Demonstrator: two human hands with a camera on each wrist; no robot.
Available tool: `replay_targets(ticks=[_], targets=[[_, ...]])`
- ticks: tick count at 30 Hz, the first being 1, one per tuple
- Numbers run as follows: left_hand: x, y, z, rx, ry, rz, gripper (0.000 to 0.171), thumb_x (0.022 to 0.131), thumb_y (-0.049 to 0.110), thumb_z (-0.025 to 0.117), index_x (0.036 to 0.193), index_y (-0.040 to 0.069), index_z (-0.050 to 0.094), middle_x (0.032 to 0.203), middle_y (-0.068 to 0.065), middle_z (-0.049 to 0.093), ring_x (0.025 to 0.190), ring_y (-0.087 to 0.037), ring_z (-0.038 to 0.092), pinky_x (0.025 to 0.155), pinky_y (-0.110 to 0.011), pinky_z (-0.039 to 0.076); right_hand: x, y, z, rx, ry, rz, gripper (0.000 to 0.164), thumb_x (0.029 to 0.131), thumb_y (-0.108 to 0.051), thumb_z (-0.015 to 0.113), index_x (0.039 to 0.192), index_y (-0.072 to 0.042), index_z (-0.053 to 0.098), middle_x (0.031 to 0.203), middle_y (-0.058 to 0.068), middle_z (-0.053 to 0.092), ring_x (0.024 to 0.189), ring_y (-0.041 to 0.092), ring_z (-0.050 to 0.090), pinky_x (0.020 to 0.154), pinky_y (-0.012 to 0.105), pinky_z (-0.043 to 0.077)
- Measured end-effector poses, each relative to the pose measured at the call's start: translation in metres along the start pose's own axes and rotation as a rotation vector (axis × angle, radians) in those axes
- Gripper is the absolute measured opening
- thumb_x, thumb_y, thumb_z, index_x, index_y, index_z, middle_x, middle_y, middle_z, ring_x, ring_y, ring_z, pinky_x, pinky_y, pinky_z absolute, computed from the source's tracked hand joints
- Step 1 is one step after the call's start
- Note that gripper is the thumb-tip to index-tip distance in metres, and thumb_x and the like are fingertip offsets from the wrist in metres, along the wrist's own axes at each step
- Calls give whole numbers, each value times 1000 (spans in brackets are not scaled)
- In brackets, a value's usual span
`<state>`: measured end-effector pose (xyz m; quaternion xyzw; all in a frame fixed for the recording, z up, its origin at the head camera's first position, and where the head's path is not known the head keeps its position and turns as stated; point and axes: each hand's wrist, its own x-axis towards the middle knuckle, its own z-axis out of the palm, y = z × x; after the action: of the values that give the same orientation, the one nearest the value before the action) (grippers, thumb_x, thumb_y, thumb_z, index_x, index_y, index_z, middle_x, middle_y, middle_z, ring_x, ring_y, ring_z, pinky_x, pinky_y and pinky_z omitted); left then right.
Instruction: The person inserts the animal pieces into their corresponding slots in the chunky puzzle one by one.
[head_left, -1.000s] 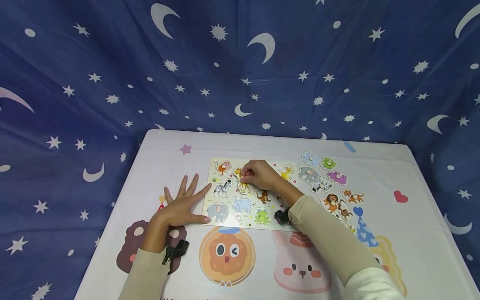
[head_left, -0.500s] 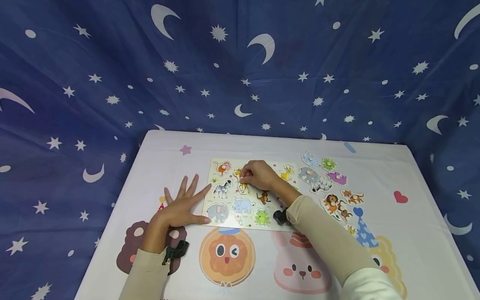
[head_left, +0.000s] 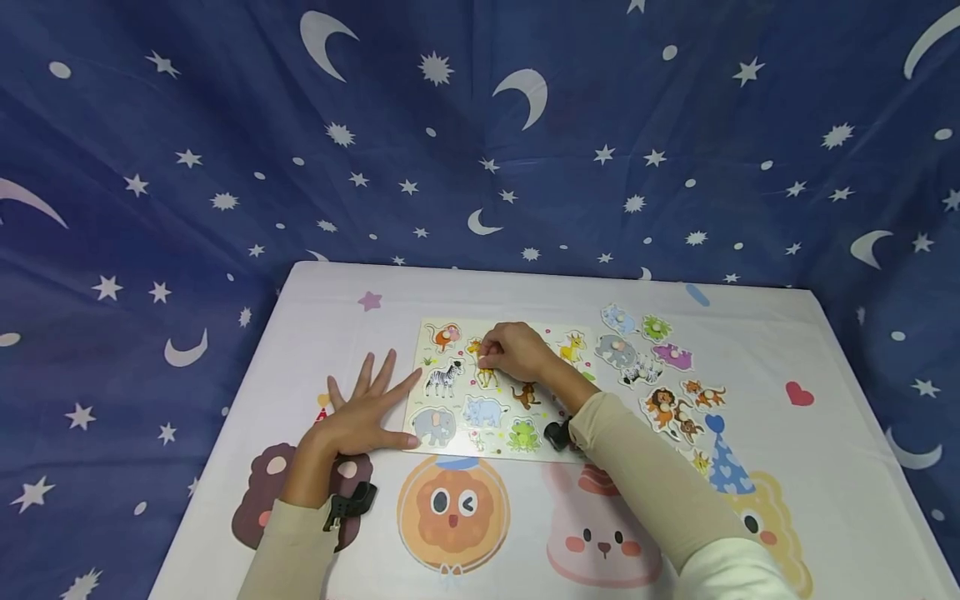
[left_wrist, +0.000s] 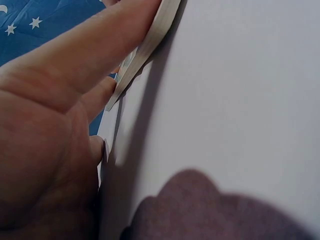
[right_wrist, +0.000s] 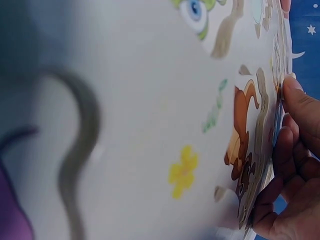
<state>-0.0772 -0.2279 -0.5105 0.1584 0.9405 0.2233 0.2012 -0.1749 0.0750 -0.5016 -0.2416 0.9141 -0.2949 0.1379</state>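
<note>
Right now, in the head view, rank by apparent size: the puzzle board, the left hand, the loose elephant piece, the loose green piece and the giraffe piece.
1. Puzzle board
2. Left hand
3. Loose elephant piece
4. Loose green piece

Unsure: the giraffe piece against the elephant, since the right hand partly covers it.

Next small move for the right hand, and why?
Probably a gentle downward press on the giraffe piece: the right hand pinches it at its spot on the board, whose edge the left hand touches. Full seating isn't clear.
</note>
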Motion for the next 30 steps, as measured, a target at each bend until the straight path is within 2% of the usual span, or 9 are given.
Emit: replay_targets(ticks=[10,13,17,23,27,30], targets=[[2,1,-3,5,7,17,110,73,71,78,162,39,23,173,-12,-10,156,-46,-20,99,-86,-23,1,0,-4,-37,-6,-4,11,92,-29,77,93,-17,76,86,-4,65,75,11,56,74,30,48],[1,0,-2,4,0,12,110,73,71,78,162,39,23,173,-11,-10,155,-46,-21,99,-86,-24,0,-1,-4,-11,-5,-5,11,92,-28,78,94,-17,77,87,-3,66,75,11,56,73,29,49],[1,0,-1,-1,-8,9,110,72,70,78,162,38,23,173,-11,-11,155,-45,-21,98,-85,-25,-7,1,-8,55,50,-17,10,92,-25,78,97,-16,79,88,-3,67,74,11,57,70,28,50],[1,0,0,-2,-14,8,111,72,72,77,163,38,23,173,-11,-11,155,-45,-22,98,-85,-26,-29,6,-31,170,125,-59,16,94,-21,76,105,-11,80,92,-3,70,79,13,60,71,31,52],[0,-1,1,0,-7,13,111,72,72,77,163,38,22,173,-11,-11,155,-45,-22,98,-85,-25,-46,12,-52,189,151,-94,18,95,-22,74,106,-10,81,94,-4,72,83,12,64,75,32,54],[0,0,1,-3,-8,14,110,73,72,77,163,39,23,173,-11,-11,155,-45,-21,98,-85,-25,-61,17,-66,176,170,-86,18,96,-25,73,108,-13,80,95,-4,73,83,12,65,75,33,55]])
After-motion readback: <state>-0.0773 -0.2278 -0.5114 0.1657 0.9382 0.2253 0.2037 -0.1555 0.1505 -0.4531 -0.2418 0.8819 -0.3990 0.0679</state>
